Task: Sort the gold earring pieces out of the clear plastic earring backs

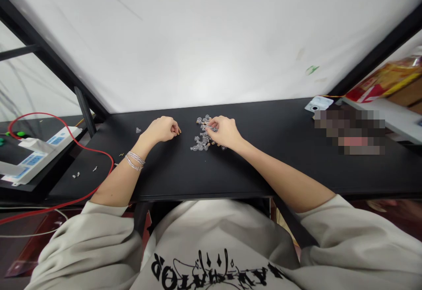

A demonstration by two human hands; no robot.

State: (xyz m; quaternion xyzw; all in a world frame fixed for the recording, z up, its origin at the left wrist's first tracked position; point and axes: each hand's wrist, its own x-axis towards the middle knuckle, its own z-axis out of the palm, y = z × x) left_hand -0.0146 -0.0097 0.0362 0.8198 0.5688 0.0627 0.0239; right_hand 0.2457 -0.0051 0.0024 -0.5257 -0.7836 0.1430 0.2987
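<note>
A loose pile of small clear, glass-like pieces point(200, 145), some with brown cork-like ends, lies mid-table. My right hand point(224, 131) reaches down into this pile from the right, its thumb and fingers curled around a small clear piece. Left of the pile, my left hand point(165, 128) is closed, and small brown cork-like pieces point(179, 131) show at its fingertips. Its curled fingers hide how many it holds. One separate clear piece point(138, 130) rests on the table to the left of that hand.
The black table point(184, 175) meets a white wall panel point(204, 52). At left are a white power strip point(42, 156), a red cable point(89, 148) and tiny metallic bits point(95, 168). A light instant-camera-like object point(318, 104) and a pixelated patch point(349, 132) appear at right.
</note>
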